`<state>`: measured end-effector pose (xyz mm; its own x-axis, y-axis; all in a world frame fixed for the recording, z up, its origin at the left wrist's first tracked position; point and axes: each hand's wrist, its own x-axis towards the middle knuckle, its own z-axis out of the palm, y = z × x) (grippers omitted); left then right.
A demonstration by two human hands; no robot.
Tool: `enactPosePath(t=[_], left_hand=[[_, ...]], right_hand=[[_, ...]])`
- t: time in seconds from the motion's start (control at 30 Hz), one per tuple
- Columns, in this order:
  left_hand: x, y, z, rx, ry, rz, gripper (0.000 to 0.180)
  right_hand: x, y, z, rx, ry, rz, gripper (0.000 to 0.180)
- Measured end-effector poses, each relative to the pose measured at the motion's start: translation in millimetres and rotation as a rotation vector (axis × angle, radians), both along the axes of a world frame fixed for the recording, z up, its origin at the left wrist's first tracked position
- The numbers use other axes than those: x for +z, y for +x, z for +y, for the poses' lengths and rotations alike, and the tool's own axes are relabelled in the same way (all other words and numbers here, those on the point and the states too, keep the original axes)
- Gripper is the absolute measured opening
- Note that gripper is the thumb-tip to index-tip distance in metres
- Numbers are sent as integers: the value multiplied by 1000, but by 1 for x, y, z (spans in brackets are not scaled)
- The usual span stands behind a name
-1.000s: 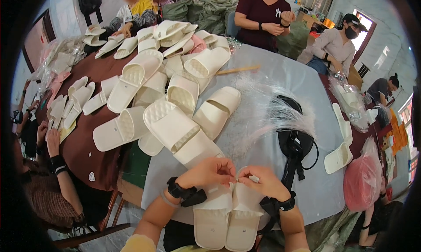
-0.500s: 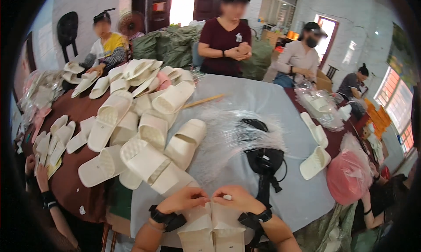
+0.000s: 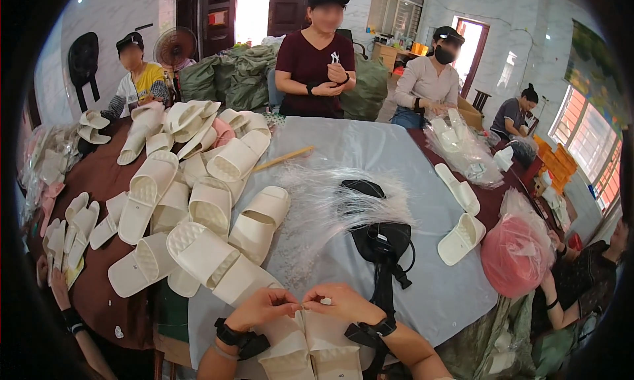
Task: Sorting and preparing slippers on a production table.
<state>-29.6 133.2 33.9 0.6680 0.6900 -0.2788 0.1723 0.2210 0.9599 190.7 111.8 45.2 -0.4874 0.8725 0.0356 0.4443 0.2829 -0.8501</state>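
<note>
Left hand [image 3: 269,307] and right hand [image 3: 345,303], fingertips pinched, contents indiscernible, above paired slippers [image 3: 333,335]; beyond: heaped slippers [image 3: 210,204], clear strands [image 3: 316,207], black pouch [image 3: 386,238].

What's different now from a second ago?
The view tilted up and swung right. Slippers before the person in yellow shifted. The left hand and right hand still nearly meet above a pair of slippers, the right keeping a small white thing; the black pouch and clear strands stayed put.
</note>
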Motion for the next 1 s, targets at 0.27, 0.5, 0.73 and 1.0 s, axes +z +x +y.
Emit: enactPosePath(t=[0.27, 0.5, 0.73, 1.0], left_hand=[[0, -1, 1, -2, -3, -20, 17], [1, 0, 2, 26, -41, 20, 16], [2, -1, 2, 42, -74, -26, 15], [4, -7, -3, 87, -137, -21, 13]], right_hand=[[-7, -1, 2, 0, -48, 75, 17], [-4, -1, 4, 5, -103, 84, 19], [-3, -1, 2, -44, -133, 131, 19], [-12, -6, -1, -51, -159, 131, 18]])
